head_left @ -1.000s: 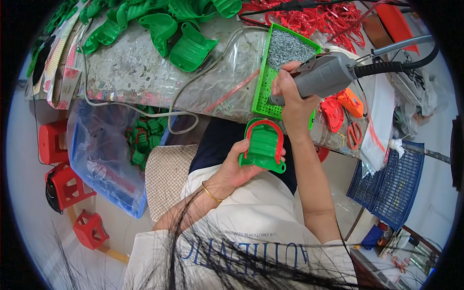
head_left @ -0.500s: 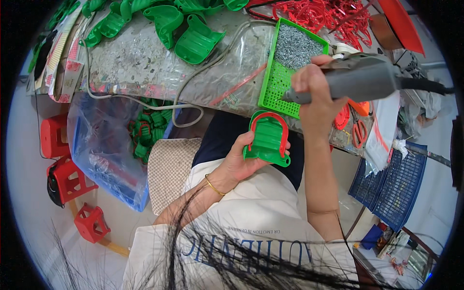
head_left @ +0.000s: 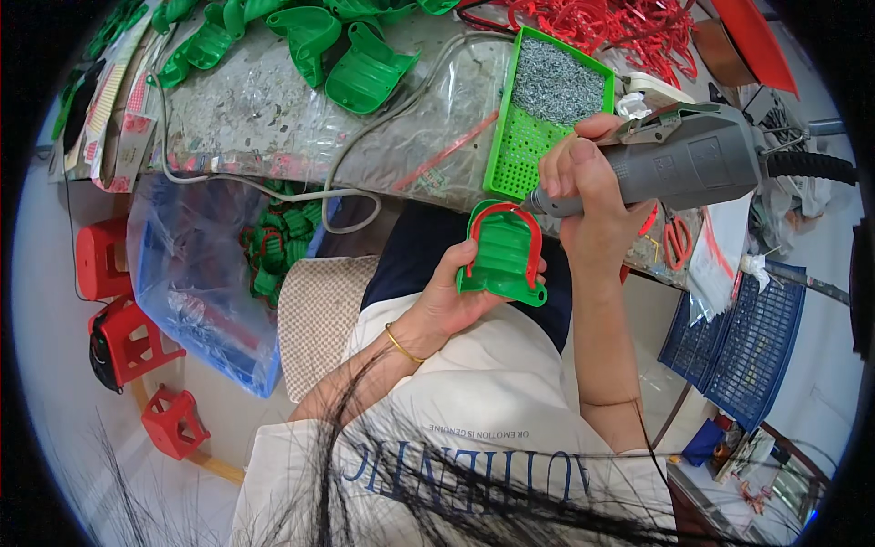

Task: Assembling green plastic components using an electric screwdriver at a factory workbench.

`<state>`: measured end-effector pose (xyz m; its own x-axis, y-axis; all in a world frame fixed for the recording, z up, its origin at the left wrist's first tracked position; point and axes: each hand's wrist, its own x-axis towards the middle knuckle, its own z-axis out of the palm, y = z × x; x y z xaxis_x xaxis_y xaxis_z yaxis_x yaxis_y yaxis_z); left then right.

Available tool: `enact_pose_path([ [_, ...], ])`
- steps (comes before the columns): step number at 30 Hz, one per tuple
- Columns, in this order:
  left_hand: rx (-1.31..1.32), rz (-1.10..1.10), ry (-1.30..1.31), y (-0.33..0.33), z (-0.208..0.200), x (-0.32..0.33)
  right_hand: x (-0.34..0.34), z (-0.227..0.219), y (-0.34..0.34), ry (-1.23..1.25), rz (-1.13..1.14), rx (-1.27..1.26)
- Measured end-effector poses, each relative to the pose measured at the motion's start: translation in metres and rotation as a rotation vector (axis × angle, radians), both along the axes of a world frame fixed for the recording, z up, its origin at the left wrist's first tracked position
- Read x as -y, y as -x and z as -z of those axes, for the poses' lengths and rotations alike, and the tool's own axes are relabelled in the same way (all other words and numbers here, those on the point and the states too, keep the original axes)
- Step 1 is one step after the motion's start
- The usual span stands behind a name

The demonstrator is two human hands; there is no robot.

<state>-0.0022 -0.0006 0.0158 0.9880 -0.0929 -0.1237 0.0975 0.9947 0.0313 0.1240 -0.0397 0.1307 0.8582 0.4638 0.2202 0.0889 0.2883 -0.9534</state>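
Observation:
My left hand (head_left: 448,296) grips a curved green plastic piece (head_left: 504,248) by its left side and underside, over my lap. A red U-shaped plastic strip (head_left: 534,239) lies along its inside edge. My right hand (head_left: 588,182) is wrapped around the front of a grey electric screwdriver (head_left: 684,162), held level with its tip pointing left. That tip meets the top right part of the red strip, near the green rim. Whether a screw sits at the tip is too small to tell.
Beyond my hands a green tray (head_left: 501,155) holds many small metal screws (head_left: 558,80). Green pieces (head_left: 369,68) and red strips (head_left: 597,32) are heaped at the back. A pale cable (head_left: 342,150) crosses the table. Left below stands a lined blue bin (head_left: 205,314); orange-handled scissors (head_left: 676,242) lie right.
My right hand has brought the screwdriver down from over the tray, so its tip is now at the red strip. The green piece has shifted slightly up in my left hand.

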Motion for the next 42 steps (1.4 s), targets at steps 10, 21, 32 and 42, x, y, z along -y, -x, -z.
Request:
enact_pose_path([
  [10, -0.017, -0.002, -0.026, 0.003, -0.005, 0.001, -0.001, 0.005, 0.002, 0.002, -0.018, 0.049],
  [21, -0.023, -0.055, -0.054, 0.005, -0.022, -0.001, 0.005, 0.003, 0.008, -0.116, -0.060, 0.084],
  [32, -0.068, 0.011, 0.032, 0.004, -0.007, -0.006, -0.024, 0.025, -0.030, -0.039, 0.000, 0.040],
  [42, -0.102, -0.007, 0.041, 0.003, -0.001, -0.009, -0.028, 0.049, -0.034, 0.030, 0.086, 0.103],
])
